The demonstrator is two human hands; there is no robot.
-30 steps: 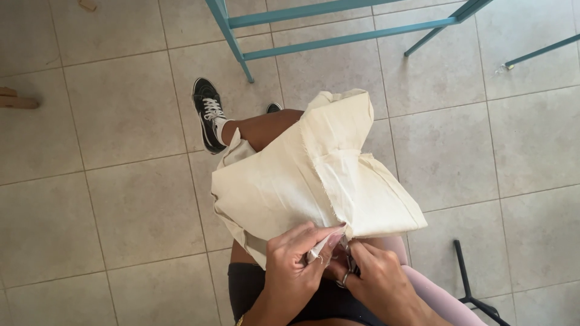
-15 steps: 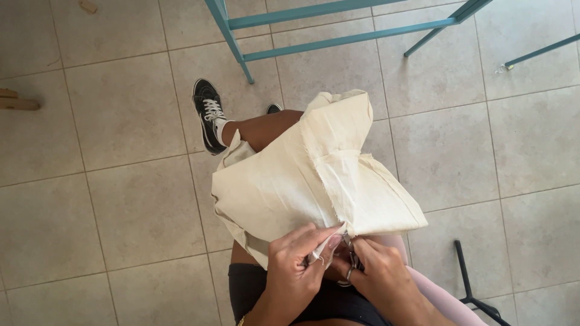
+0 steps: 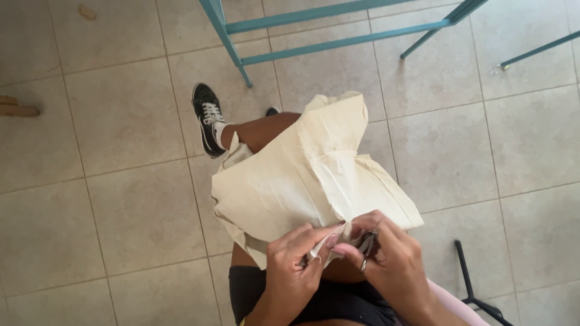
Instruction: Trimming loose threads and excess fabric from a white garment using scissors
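Observation:
A piece of cream fabric [image 3: 302,175] lies spread over my lap and bare knee. My left hand [image 3: 293,268] pinches the near edge of the fabric between thumb and fingers. My right hand [image 3: 396,262] is closed around small metal scissors [image 3: 367,244], held right at that same edge, next to my left fingertips. The two hands touch each other there. My fingers hide the blades.
I sit above a beige tiled floor [image 3: 121,121]. My black and white sneaker [image 3: 208,118] rests ahead. A teal metal table frame [image 3: 338,27] stands beyond my knee. A black stand leg [image 3: 474,284] is at lower right, and a wooden piece [image 3: 15,108] lies at far left.

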